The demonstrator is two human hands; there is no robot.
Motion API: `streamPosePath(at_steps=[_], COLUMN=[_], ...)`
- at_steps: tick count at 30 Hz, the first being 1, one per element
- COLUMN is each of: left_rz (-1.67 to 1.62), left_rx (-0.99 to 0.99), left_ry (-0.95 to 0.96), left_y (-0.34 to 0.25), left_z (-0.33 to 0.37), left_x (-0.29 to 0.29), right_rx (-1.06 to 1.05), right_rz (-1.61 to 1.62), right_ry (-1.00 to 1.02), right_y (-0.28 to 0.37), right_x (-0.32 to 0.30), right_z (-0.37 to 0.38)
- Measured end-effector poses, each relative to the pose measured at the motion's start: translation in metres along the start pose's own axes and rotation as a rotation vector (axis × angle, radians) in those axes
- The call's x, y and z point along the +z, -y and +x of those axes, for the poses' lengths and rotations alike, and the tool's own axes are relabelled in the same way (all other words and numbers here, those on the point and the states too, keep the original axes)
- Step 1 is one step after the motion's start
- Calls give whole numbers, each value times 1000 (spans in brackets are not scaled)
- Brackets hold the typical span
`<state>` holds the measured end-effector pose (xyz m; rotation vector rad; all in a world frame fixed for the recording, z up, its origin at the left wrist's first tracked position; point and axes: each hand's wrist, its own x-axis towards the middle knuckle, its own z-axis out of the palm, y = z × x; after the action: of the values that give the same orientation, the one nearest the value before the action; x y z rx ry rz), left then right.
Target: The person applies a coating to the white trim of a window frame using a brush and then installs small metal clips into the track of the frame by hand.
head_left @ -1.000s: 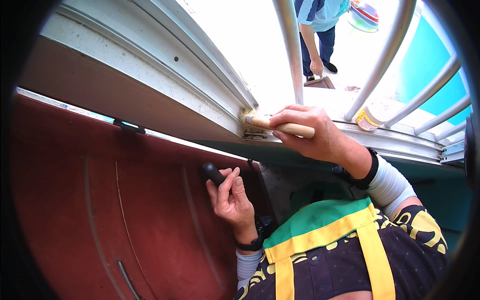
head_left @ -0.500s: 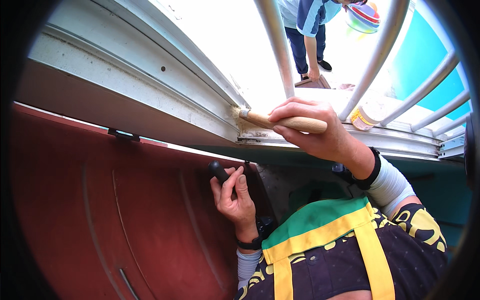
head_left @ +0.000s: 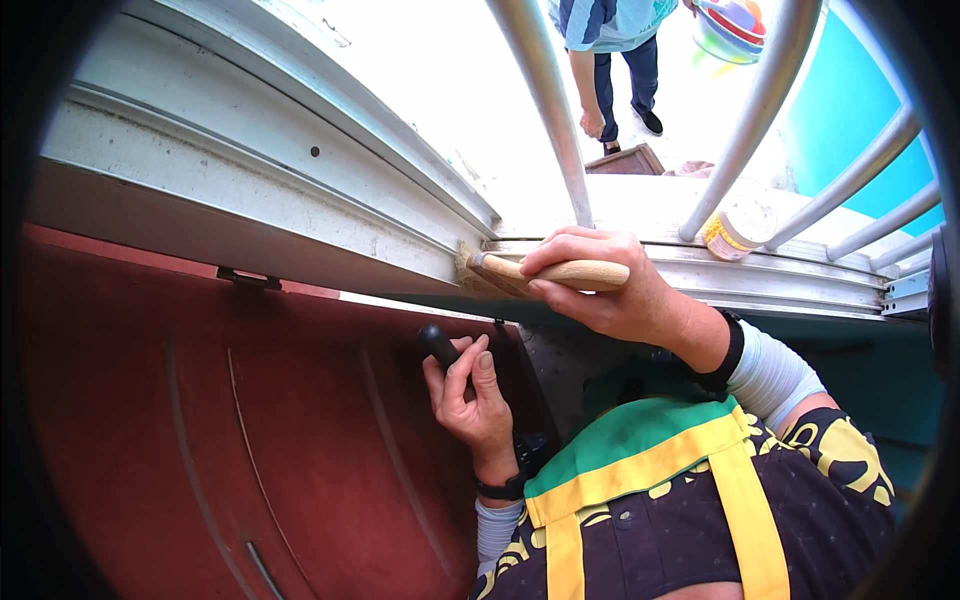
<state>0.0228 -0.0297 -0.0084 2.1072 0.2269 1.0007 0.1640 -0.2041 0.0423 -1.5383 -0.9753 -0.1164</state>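
My right hand (head_left: 625,290) is closed around the pale wooden handle of a flat paintbrush (head_left: 580,275). Its light bristles press against the lower edge of the white metal window frame (head_left: 300,165), by the corner where the frame meets the sill track (head_left: 800,278). Lower and to the left, my left hand (head_left: 475,400) grips a tool with a rounded black handle (head_left: 435,343); the rest of that tool is hidden in the fingers. It is held in front of the dark red panel (head_left: 300,430), away from the frame.
Metal bars (head_left: 755,120) rise beyond the sill. A small tub with a yellow label (head_left: 730,235) stands by the bars on the sill. Outside, another person (head_left: 620,50) stands near a brown tray-like object (head_left: 632,160) and stacked coloured basins (head_left: 730,30).
My right hand has moved the brush a little left and down, from the corner onto the frame's lower edge. The left hand stays put. The person outside has straightened up, hand off the brown object.
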Motion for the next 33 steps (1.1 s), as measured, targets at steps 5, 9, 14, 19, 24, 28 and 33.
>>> streamPosePath(at_steps=[5,9,14,19,24,28,33], left_rz=[14,6,0,-17,-43,227,161], left_rx=[-18,-28,-37,-25,118,304,114], left_ry=[-10,25,30,-20,-5,170,54], left_y=[0,-3,-2,0,-23,-27,-35], left_z=[-2,3,2,-3,-2,-3,-13], left_x=[0,4,3,1,-15,-23,-29], right_rx=[86,1,45,-136,-145,-204,-186], right_rz=[96,51,62,-15,130,137,-47], right_ry=[-8,29,-41,-28,263,390,238], right_y=[10,-4,1,29,35,28,54], right_x=[-20,-2,-15,-24,-17,-8,-33], right_z=[8,9,4,-2,-28,-28,-21])
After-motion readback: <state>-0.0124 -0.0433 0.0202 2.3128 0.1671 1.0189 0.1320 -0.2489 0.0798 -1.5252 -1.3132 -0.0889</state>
